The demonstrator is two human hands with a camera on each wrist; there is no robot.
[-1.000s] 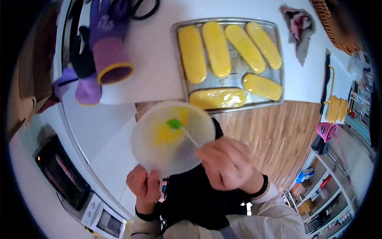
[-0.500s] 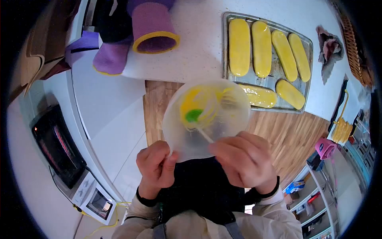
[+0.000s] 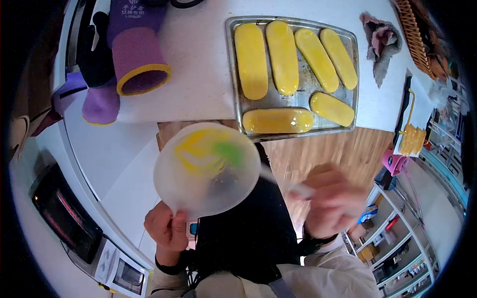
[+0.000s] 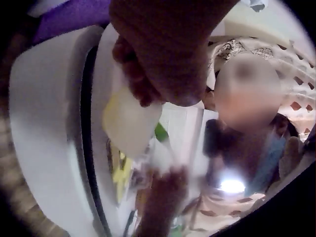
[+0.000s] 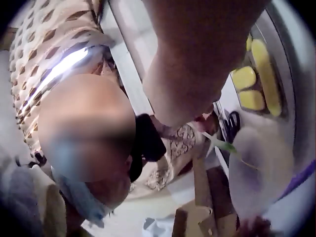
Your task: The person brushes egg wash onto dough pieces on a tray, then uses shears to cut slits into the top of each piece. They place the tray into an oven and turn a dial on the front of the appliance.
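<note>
Left hand (image 3: 166,227) is pinching a translucent white plastic bowl (image 3: 194,191) by its rim, before the white table's (image 3: 198,74) near edge; rightward, a green-headed, white-handled tool (image 3: 231,153) is reaching over it, the blurred right hand (image 3: 334,203) gripping its handle.

Translucent round bowl (image 3: 196,192), yellow-streaked inside, a blurred green-headed, pale-handled brush (image 3: 229,153) aslant across its rim
</note>
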